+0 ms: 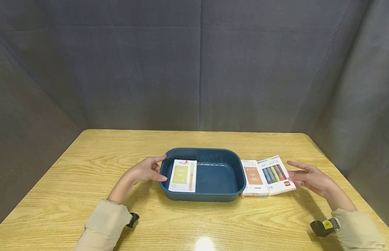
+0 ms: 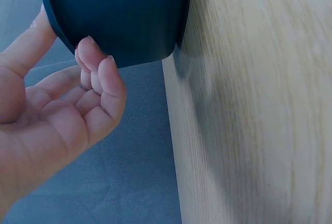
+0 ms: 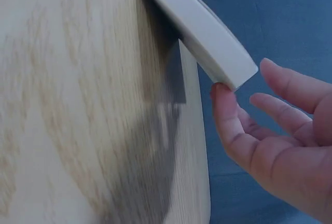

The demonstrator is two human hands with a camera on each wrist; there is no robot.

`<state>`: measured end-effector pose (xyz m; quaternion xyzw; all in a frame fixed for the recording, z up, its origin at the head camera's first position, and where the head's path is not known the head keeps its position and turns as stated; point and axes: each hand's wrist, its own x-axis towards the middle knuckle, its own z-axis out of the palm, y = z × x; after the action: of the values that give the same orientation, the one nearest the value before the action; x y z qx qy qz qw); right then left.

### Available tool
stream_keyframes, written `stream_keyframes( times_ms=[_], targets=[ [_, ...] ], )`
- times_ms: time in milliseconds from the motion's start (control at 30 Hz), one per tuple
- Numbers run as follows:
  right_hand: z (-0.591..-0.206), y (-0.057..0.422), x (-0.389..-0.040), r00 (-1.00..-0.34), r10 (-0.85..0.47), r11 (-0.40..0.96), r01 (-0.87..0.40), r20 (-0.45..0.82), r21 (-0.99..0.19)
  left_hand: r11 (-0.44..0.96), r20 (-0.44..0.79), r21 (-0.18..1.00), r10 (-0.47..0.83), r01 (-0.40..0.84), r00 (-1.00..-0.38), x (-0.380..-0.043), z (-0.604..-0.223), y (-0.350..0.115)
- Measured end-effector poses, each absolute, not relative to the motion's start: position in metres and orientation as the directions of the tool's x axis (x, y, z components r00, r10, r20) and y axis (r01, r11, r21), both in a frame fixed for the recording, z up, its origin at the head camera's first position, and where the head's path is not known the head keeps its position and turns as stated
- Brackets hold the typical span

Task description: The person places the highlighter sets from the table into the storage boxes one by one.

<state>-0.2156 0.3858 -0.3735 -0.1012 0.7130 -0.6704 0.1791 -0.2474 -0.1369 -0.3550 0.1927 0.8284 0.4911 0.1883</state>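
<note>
My left hand (image 1: pixel 147 169) grips the left end of a dark blue plastic bin (image 1: pixel 218 198), fingers at its rim and outer wall. In the bin, against its left side, lies a white box with a yellow-green panel (image 1: pixel 181 174). My right hand (image 1: pixel 312 178) touches the right edge of a white box showing coloured sticks (image 1: pixel 272 175). That box is tilted, its near-hand edge raised off the table; in the right wrist view a fingertip (image 3: pixel 224 92) is under the edge, while the other fingers look apart from it. Beside the bin lies a white box with a brown panel (image 1: pixel 253 177).
Under the brown-panel box shows the edge of another box (image 1: pixel 255 196), partly hidden. Everything stands on a light wooden table (image 1: pixel 194 223). Grey cloth (image 1: pixel 144 76) hangs behind and at both sides. Dark cameras are strapped at both wrists.
</note>
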Motion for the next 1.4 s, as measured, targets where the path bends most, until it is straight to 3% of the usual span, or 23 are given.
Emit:
stream_keyframes(
  times_ms=[167,633,1100,1400],
  targets=[
    [-0.374,0.388,-0.216,-0.876,-0.466,0.032,0.125,-0.126,-0.992,0.436,-0.117,0.889,0.509,0.138,-0.853,-0.246,-0.354,-0.136],
    [-0.376,0.389,-0.216,-0.909,-0.364,0.197,0.137,-0.202,-0.971,0.389,-0.121,0.915,0.522,0.110,-0.844,-0.249,-0.363,-0.139],
    [-0.378,0.391,-0.216,-0.895,-0.414,0.173,0.103,-0.167,-0.979,0.328,-0.139,0.943,0.530,0.051,-0.837,-0.250,-0.366,-0.142],
    [-0.376,0.390,-0.215,-0.907,-0.379,0.233,0.097,-0.183,-0.967,0.309,-0.141,0.951,0.528,0.034,-0.838,-0.250,-0.368,-0.142]
  ],
)
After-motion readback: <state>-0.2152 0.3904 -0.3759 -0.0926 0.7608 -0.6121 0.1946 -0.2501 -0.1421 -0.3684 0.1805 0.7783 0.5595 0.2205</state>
